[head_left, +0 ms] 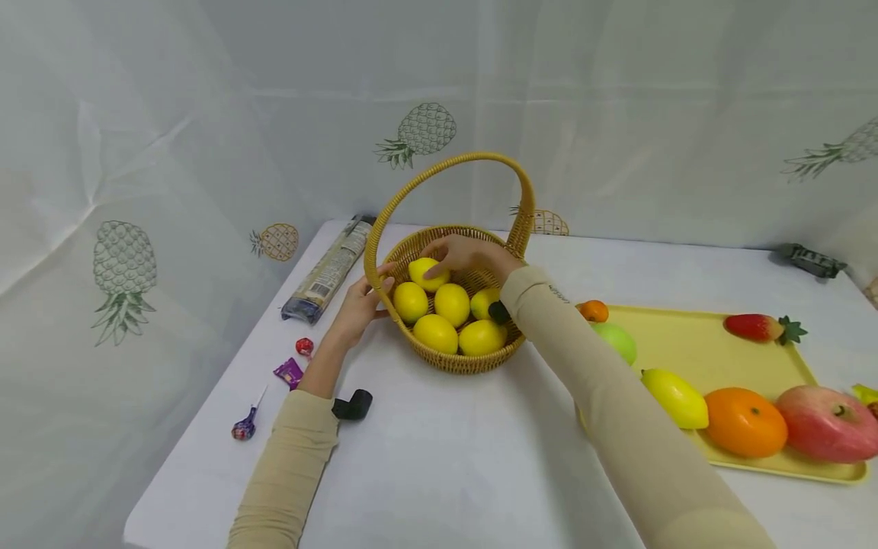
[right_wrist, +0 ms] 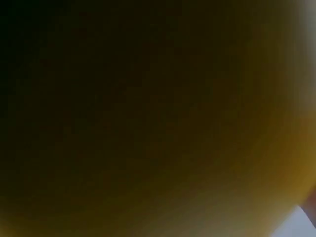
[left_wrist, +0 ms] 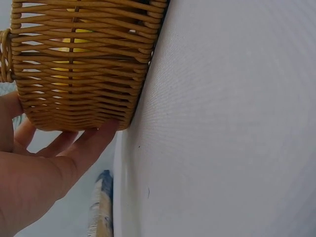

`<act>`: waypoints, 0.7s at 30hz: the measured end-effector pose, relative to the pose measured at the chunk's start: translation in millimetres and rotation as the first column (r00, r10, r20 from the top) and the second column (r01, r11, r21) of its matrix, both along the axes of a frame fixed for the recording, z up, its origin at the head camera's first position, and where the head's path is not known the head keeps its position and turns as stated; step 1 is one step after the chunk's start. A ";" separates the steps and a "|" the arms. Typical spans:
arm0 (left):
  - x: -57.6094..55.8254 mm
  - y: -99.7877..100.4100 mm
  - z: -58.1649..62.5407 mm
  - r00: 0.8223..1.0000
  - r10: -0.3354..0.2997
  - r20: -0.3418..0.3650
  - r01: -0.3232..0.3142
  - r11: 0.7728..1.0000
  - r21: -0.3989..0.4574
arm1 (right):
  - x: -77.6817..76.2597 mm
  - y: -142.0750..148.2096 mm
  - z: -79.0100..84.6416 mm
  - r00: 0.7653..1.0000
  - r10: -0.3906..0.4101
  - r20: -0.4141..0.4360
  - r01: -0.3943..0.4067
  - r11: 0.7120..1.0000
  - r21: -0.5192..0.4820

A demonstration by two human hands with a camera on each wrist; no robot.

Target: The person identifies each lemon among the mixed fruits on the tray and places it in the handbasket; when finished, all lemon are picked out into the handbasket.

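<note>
A round wicker basket (head_left: 461, 363) with a tall arched handle holds several yellow lemons (head_left: 452, 304). My right hand (head_left: 466, 253) reaches into it and grips the rearmost lemon (head_left: 424, 276) between thumb and fingers. At the basket's left side my left hand (head_left: 357, 305) touches the outer wall, fingers spread and fairly straight; the left wrist view shows these fingers (left_wrist: 91, 148) against the wicker. A very close, blurred dark yellow surface (right_wrist: 276, 163) fills most of the right wrist view, so the right hand's hold is hidden there.
Right of the basket, a yellow tray (head_left: 672, 343) bears an apple (head_left: 826, 423), an orange (head_left: 746, 422), a lemon-like fruit (head_left: 675, 398) and a strawberry (head_left: 752, 328). On the left lie a long package (head_left: 329, 271), lollipops (head_left: 244, 427) and a purple candy (head_left: 289, 373). A black package (head_left: 809, 261) lies far right.
</note>
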State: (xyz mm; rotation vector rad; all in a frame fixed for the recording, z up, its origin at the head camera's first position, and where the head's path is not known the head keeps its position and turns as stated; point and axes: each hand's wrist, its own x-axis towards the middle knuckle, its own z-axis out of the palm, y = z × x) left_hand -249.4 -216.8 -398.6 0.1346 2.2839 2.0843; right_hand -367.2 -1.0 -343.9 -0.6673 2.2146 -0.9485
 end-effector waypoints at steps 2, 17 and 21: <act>0.5 0.0 0.8 1.000 -0.003 -0.002 0.003 1.000 -0.001 | 0.7 -0.4 -0.4 1.000 -0.002 0.011 0.001 1.000 0.010; 0.9 -1.2 1.2 1.000 -0.008 0.011 0.008 1.000 -0.010 | 11.1 24.0 37.2 0.992 0.067 0.104 -0.050 0.987 -0.154; 2.1 -2.2 2.0 1.000 -0.008 0.009 0.008 1.000 -0.012 | 20.6 46.8 59.0 0.991 0.122 0.055 -0.109 0.976 -0.190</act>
